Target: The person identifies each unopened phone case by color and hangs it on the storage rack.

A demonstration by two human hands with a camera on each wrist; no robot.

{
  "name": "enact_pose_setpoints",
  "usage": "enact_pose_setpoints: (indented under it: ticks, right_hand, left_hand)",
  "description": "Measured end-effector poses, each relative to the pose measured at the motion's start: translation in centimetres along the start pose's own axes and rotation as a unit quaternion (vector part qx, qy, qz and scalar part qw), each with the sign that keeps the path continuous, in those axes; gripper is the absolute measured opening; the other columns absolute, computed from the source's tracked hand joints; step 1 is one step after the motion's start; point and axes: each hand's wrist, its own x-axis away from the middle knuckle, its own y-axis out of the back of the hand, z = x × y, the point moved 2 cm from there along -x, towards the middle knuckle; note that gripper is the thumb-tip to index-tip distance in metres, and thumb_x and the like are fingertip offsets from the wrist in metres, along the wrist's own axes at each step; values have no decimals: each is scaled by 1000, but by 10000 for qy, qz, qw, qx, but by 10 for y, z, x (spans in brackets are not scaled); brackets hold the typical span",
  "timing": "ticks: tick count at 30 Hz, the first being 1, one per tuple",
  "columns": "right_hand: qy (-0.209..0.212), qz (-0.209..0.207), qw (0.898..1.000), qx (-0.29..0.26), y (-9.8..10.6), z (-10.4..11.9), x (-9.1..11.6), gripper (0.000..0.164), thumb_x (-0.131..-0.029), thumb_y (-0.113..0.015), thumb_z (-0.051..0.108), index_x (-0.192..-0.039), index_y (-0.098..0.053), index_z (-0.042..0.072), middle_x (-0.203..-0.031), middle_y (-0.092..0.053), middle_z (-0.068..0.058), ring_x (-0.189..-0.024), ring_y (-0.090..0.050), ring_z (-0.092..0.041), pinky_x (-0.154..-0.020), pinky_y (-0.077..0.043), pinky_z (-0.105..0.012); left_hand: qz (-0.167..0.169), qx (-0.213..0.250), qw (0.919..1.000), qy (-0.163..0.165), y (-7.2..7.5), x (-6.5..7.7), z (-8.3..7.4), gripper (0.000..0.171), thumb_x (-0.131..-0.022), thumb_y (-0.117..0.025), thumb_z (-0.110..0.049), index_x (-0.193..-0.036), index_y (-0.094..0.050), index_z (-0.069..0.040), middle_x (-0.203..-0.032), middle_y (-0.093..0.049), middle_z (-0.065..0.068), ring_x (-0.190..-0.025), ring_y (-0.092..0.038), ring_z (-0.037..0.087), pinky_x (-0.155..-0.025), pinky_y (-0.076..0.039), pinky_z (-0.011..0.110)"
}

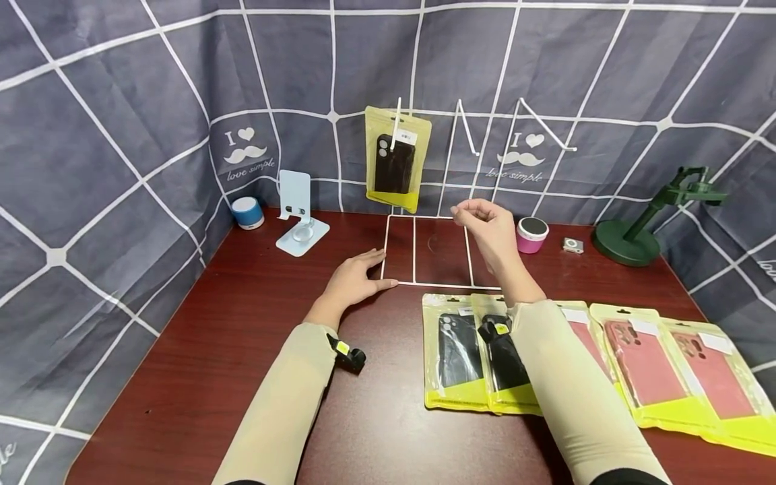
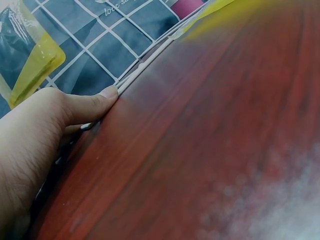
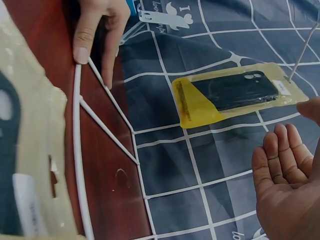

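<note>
My left hand point(image 1: 353, 281) rests at the left end of a white wire rack's base point(image 1: 439, 285), fingers extended. In the left wrist view its thumb point(image 2: 102, 100) presses the base's front corner. A black phone case in a clear and yellow pouch point(image 1: 395, 162) hangs from the rack's left prong point(image 1: 397, 121). My right hand point(image 1: 494, 236) is raised over the base, right of and below that pouch, holding nothing. The right wrist view shows its fingers point(image 3: 282, 155) loosely bent, apart from the pouch. Two more prongs, the middle one point(image 1: 468, 128) and the right one point(image 1: 548, 126), bear nothing.
Several pouched phone cases, black point(image 1: 459, 350) and pink point(image 1: 645, 364), lie overlapping in front, partly beneath my right forearm. Behind stand a blue cylinder point(image 1: 247, 213), a pale phone stand point(image 1: 297, 212), a pink cylinder point(image 1: 532, 236), a small silver device point(image 1: 572, 245) and a green stand point(image 1: 627, 240).
</note>
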Motion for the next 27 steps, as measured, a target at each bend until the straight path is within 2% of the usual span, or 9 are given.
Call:
enact_pose_setpoints:
  ticks: [4, 6, 10, 13, 16, 19, 21, 24, 27]
  right_hand:
    - [-19, 169, 9998, -76, 5, -2, 13, 17, -88, -76, 11, -94, -73, -5, -76, -71, 0, -75, -66, -14, -80, -51, -26]
    - [-100, 272, 9995, 100, 8, -5, 22, 18, -89, -75, 10, -97, -72, -6, -78, -71, 0, -77, -66, -14, -81, -52, -25]
    - [-313, 732, 9916, 1021, 18, -14, 43, 16, -91, -73, 14, -99, -74, 0, -85, -74, 0, -81, -65, -12, -78, -51, -23]
    - [-262, 1393, 9708, 1934, 24, -21, 58, 14, -92, -74, 20, -100, -76, 8, -90, -74, 0, -81, -65, -14, -73, -51, -23]
    - [-66, 2102, 9388, 2727, 30, -29, 70, 14, -92, -75, 23, -102, -76, 13, -93, -74, 2, -80, -65, -14, -71, -52, -25]
    - [65, 2732, 9071, 3201, 38, -38, 81, 13, -92, -74, 17, -104, -76, 12, -95, -74, 3, -84, -67, -14, -76, -55, -30]
    - [176, 3030, 8907, 3385, 43, -43, 86, 15, -91, -74, 13, -106, -75, 10, -98, -74, 3, -88, -67, -16, -81, -56, -36]
    - [353, 3158, 8775, 3592, 50, -48, 89, 21, -89, -77, 12, -109, -74, 10, -102, -72, 0, -92, -66, -19, -86, -54, -43]
    - [395, 3009, 8765, 3736, 55, -52, 88, 27, -87, -80, 19, -112, -73, 12, -103, -68, -1, -92, -63, -20, -84, -53, -43]
  left_hand:
    - [-4, 28, 10000, 3, 1, 0, 0, 89, -82, -67, -71, -153, -46, -21, -157, -42, 2, -146, -35, 20, -117, -32, 45]
    - [17, 26, 10000, 11, 1, 0, 0, 89, -82, -67, -71, -153, -46, -21, -157, -42, 1, -147, -35, 20, -117, -31, 45]
    - [57, 48, 10000, -9, 1, 0, -1, 90, -82, -65, -73, -153, -45, -21, -158, -41, 2, -147, -35, 21, -117, -31, 45]
    - [14, 44, 10000, -9, 1, 0, 1, 90, -83, -64, -74, -153, -45, -21, -158, -41, 1, -147, -34, 20, -117, -31, 45]
    - [-10, 10, 10000, 11, 0, 0, 1, 90, -83, -64, -74, -153, -45, -21, -158, -41, 0, -147, -34, 20, -117, -31, 45]
    - [37, 1, 10000, 14, -1, 0, 2, 90, -83, -64, -74, -154, -45, -21, -158, -41, 1, -147, -34, 19, -118, -31, 44]
    - [87, 12, 10000, -16, -3, 0, 1, 91, -83, -63, -74, -154, -44, -20, -158, -40, 2, -147, -33, 19, -118, -30, 44]
    - [98, 12, 9999, -43, -3, 0, 1, 91, -83, -63, -74, -154, -44, -20, -158, -41, 2, -147, -33, 20, -118, -30, 44]
    - [71, 6, 10000, -43, -2, -1, 1, 90, -83, -64, -73, -154, -44, -21, -158, -41, 1, -147, -34, 20, -118, -30, 45]
